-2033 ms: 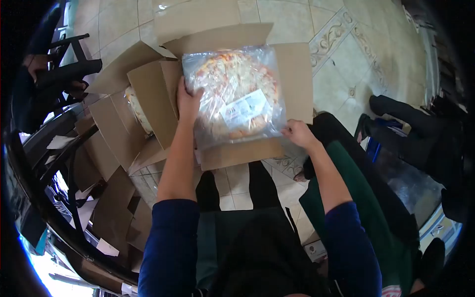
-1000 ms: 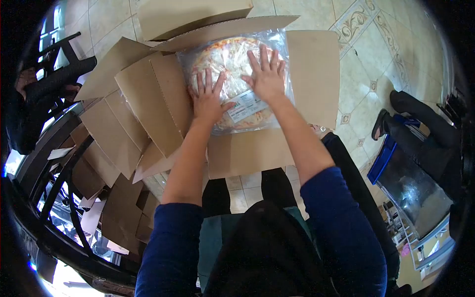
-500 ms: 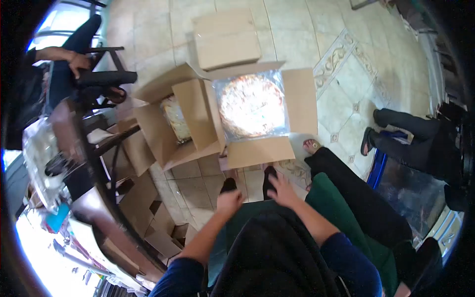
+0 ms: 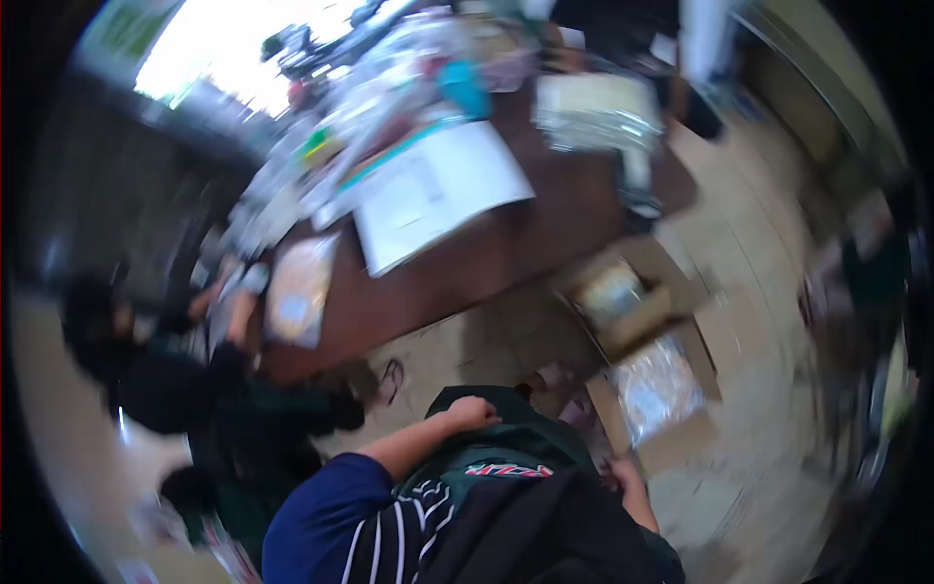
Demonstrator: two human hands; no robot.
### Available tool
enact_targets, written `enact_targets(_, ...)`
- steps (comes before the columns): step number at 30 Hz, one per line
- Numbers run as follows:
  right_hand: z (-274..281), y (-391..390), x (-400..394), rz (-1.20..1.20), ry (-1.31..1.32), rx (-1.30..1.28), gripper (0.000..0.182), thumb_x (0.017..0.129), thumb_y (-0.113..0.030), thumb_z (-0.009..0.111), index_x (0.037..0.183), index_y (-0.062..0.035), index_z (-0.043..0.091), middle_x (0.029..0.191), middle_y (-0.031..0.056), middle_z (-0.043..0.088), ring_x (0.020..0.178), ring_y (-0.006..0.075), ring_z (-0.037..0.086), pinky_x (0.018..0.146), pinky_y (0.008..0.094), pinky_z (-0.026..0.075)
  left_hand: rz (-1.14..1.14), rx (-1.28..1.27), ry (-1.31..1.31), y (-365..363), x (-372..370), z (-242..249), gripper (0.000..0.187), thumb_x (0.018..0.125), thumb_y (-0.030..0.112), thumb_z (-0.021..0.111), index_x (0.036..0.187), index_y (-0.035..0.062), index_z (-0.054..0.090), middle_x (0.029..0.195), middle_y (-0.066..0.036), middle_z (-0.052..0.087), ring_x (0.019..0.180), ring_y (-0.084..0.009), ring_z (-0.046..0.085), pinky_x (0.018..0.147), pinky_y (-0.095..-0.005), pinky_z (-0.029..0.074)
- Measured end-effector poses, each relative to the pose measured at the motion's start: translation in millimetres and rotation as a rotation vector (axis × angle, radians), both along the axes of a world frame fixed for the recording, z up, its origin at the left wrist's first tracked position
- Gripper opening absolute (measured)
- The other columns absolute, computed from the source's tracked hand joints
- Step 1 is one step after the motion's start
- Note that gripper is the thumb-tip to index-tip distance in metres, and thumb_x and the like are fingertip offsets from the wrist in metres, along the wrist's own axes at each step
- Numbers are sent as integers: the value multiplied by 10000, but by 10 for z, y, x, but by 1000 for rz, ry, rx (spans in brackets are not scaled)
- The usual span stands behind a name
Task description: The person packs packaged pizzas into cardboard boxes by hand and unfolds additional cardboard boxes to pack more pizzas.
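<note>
My left hand (image 4: 474, 414) rests in a loose fist over the dark green apron (image 4: 438, 487) on my lap; nothing shows in it. To the right, my right hand (image 4: 623, 473) is lowered beside my lap, its fingers blurred. Nearest to that hand is an open cardboard box (image 4: 608, 414) holding a plastic-wrapped pizza (image 4: 660, 389). A second open cardboard box (image 4: 632, 336) stands just behind it, with a plastic-wrapped item (image 4: 611, 292) inside. Neither of my hands touches the boxes, as far as the blur shows.
A dark brown table (image 4: 467, 282) stands ahead, bearing white papers (image 4: 438, 200), plastic bags (image 4: 370, 127), a stack of clear-wrapped packs (image 4: 598, 112) and a flat wrapped orange item (image 4: 300, 287). One person (image 4: 195, 380) works at its left end; another person (image 4: 623, 29) is at the far side.
My view has swung left towards the table, so the pizza boxes now lie at the right. My right hand has moved away from my left, down beside my lap.
</note>
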State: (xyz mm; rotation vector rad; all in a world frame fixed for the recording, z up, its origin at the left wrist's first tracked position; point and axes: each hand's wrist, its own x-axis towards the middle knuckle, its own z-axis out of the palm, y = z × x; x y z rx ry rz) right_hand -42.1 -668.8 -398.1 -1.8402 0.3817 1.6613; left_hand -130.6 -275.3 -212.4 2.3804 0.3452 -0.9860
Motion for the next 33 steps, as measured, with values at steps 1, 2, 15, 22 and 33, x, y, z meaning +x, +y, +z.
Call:
enact_targets(1, -36, -190, 160, -41, -170, -2, 227, 781, -217, 532, 859, -17, 608, 622, 113, 568, 509, 226, 565, 454, 355, 455, 122, 40, -62, 14, -92, 69, 317, 774, 408, 525, 775, 113, 643, 716, -126, 612, 707, -320, 588, 642, -432, 469)
enact_targets(2, -157, -438, 298, -98, -141, -78, 153, 747, -130, 567, 789, 15, 596, 592, 123, 553, 466, 229, 555, 436, 360, 452, 242, 91, -66, 37, -251, 251, 312, 774, 399, 528, 800, 108, 638, 737, -124, 616, 720, -313, 589, 651, -430, 466)
enact_targets(15, 1290, 2323, 1375, 818, -977, 512, 302, 717, -259, 657, 599, 3, 564, 501, 124, 543, 421, 199, 513, 443, 348, 407, 1188, 354, -572, 1013, -1670, 454, 224, 767, 289, 556, 840, 91, 631, 973, -122, 594, 917, -288, 550, 741, -397, 446)
enact_targets(22, 2321, 4822, 216, 988, -1322, 917, 229, 760, -253, 607, 662, -48, 578, 663, 88, 579, 637, 263, 549, 556, 338, 440, 1033, 606, -893, 2741, -2053, 496, 301, 777, 290, 558, 999, 93, 606, 1163, -139, 505, 1097, -315, 441, 918, -395, 345)
enact_targets(33, 2089, 5665, -128, 1242, -1559, 853, 398, 750, -249, 578, 1135, -167, 517, 1292, 53, 392, 1127, 267, 383, 924, 389, 305, 761, 796, -579, 4376, -2005, 318, 670, 759, 531, 495, 1332, 248, 296, 1428, -139, 81, 1311, -348, 29, 991, -590, 68)
